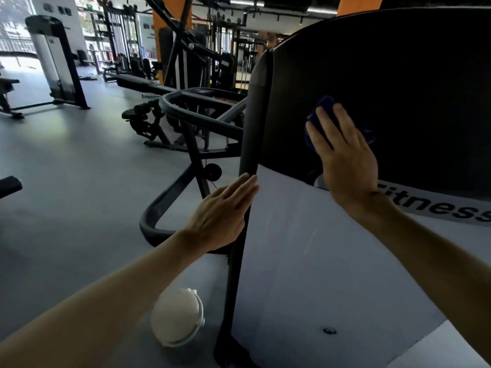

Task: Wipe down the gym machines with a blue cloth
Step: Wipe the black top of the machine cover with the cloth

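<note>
Right hand: the right hand [345, 160] is laid flat with fingers straight, and the cloth [322, 112] is pressed by it against the dark panel [398, 88].
Cloth: blue, bunched under the fingers at 2 o'clock of the view; only its upper and left edges are seen past the fingertips.
Left hand: the left hand [223, 216] is held open with fingers straight and together, its fingertips set against the edge post [247, 181] of the machine; nothing is gripped.
Around: a white round object [176, 317] is seen on the floor at 7 o'clock, just beside the post's foot. A curved frame [170, 197] is found behind the left hand at 9 o'clock of the post. A weight tower [55, 59] is placed well apart at 10 o'clock, and more machines are ranged at 12 o'clock.
Surface: below the dark panel a pale grey panel [305, 248] is seen, with the lettering "Fitness" [435, 205] at 3 o'clock.
Room: a grey floor [66, 168] is lit from windows at 11 o'clock; orange columns [358, 5] are seen at the top.
Hidden: most of the cloth is covered by the hand; the lettering is cut off by the right wrist and by the frame edge; what the white object is cannot be told.
</note>
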`<state>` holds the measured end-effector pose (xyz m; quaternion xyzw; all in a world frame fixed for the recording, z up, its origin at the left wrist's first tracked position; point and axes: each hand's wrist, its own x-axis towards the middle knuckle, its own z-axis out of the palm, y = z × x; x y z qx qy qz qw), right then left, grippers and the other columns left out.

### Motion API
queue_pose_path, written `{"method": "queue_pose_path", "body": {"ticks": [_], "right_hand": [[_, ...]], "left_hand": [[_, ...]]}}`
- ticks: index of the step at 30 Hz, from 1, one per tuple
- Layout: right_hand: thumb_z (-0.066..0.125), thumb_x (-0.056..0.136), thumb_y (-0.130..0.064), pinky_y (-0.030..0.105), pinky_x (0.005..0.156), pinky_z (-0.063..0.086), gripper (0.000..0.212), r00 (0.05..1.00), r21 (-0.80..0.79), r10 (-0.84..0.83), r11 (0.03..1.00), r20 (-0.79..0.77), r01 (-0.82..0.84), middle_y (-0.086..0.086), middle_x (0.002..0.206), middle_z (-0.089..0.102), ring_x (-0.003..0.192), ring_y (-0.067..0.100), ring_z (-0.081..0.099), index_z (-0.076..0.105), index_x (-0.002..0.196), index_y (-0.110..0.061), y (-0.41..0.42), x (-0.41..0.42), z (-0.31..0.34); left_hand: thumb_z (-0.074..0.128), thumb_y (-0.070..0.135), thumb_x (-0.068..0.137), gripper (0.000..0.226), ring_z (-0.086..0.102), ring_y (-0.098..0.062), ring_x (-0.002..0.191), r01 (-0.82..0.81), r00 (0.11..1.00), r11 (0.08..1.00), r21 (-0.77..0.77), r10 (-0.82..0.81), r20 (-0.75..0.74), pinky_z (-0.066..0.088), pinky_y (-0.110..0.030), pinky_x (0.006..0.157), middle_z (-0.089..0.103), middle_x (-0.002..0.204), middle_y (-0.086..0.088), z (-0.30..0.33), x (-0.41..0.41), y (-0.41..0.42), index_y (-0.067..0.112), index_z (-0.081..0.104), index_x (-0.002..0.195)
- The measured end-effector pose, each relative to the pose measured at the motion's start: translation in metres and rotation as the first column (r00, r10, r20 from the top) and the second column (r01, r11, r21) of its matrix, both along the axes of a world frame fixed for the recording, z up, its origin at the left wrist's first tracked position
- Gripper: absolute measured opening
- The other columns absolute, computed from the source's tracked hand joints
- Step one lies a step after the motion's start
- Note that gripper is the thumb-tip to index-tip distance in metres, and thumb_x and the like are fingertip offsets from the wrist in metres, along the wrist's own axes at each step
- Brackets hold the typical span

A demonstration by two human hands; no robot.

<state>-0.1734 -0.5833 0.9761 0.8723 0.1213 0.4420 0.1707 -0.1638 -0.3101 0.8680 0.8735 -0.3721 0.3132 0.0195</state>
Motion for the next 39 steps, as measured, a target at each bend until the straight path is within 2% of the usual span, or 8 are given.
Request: {"method": "queue_pose_path", "body": {"ticks": [6,11,20,25,29,32,36,39], "right_hand": [[0.047,0.103,-0.004,0.046,0.125,0.017,0.068,0.999,0.094,-0.007,0.996,0.043,0.003,0.013,0.170,0.017,0.158,0.032,0.006,0.018,0.163,-0.011,0.026,0.019,-0.024],[0.059,0.101,-0.002,0.044,0.125,0.022,0.072,0.978,0.169,-0.011,0.985,0.209,-0.025,0.012,0.168,0.025,0.157,0.031,0.016,0.021,0.162,-0.007,0.033,0.034,-0.048],[0.063,0.101,-0.004,0.052,0.114,0.042,0.054,0.902,0.273,-0.143,0.962,0.408,0.029,0.016,0.158,0.041,0.150,0.036,0.031,0.044,0.152,-0.003,0.058,0.061,-0.074],[0.065,0.099,0.000,0.053,0.115,0.041,0.056,0.871,0.432,-0.236,0.902,0.431,0.030,0.019,0.157,0.041,0.152,0.036,0.026,0.044,0.150,-0.001,0.078,0.074,-0.087],[0.069,0.095,0.003,0.051,0.121,0.033,0.059,0.838,0.592,-0.329,0.806,0.434,0.010,0.022,0.156,0.041,0.152,0.039,0.026,0.044,0.149,0.003,0.103,0.084,-0.103],[0.068,0.095,0.003,0.052,0.122,0.030,0.057,0.793,0.731,-0.429,0.681,0.432,-0.030,0.025,0.156,0.040,0.152,0.044,0.027,0.044,0.147,0.007,0.133,0.098,-0.117],[0.063,0.100,-0.001,0.045,0.126,0.025,0.059,0.722,0.870,-0.570,0.486,0.392,-0.089,0.021,0.163,0.031,0.155,0.038,0.021,0.036,0.152,0.004,0.184,0.129,-0.123],[0.059,0.103,-0.003,0.047,0.125,0.026,0.055,0.635,0.900,-0.658,0.409,0.405,-0.150,0.018,0.164,0.030,0.156,0.036,0.019,0.037,0.153,0.003,0.214,0.158,-0.124]], "left_hand": [[0.061,0.012,0.093,0.070,0.024,-0.029,0.157,0.013,0.994,1.000,0.014,-0.014,0.108,0.020,-0.042,0.128,0.026,0.169,-0.017,0.007,0.046,0.000,0.002,0.035,0.158],[0.054,0.016,0.097,0.071,0.013,-0.031,0.160,0.096,0.950,0.991,0.098,-0.120,0.287,0.011,-0.044,0.131,0.017,0.171,-0.017,0.015,0.101,0.008,0.002,0.025,0.161],[0.055,0.016,0.102,0.063,0.020,-0.031,0.158,0.327,0.746,0.904,0.275,-0.426,0.513,0.015,-0.045,0.131,0.024,0.169,-0.014,0.036,0.194,0.009,0.006,0.034,0.160],[0.054,0.016,0.102,0.060,0.029,-0.029,0.155,0.458,0.582,0.804,0.379,-0.593,0.556,0.023,-0.043,0.128,0.032,0.166,-0.013,0.050,0.231,0.004,0.007,0.037,0.159],[0.051,0.022,0.105,0.063,0.024,-0.030,0.156,0.533,0.449,0.716,0.451,-0.691,0.566,0.019,-0.043,0.129,0.028,0.167,-0.013,0.061,0.254,-0.002,0.006,0.031,0.162],[0.050,0.028,0.106,0.066,0.016,-0.031,0.159,0.561,0.359,0.655,0.505,-0.743,0.565,0.015,-0.043,0.131,0.023,0.168,-0.012,0.068,0.268,-0.008,0.006,0.027,0.163],[0.053,0.024,0.103,0.061,0.019,-0.034,0.158,0.598,0.205,0.565,0.569,-0.794,0.572,0.016,-0.044,0.130,0.033,0.163,-0.016,0.083,0.275,-0.021,-0.001,0.037,0.157],[0.046,0.016,0.106,0.048,0.028,-0.036,0.155,0.636,0.117,0.466,0.615,-0.846,0.521,0.021,-0.045,0.129,0.038,0.161,-0.024,0.097,0.268,-0.034,-0.006,0.045,0.148]]}}
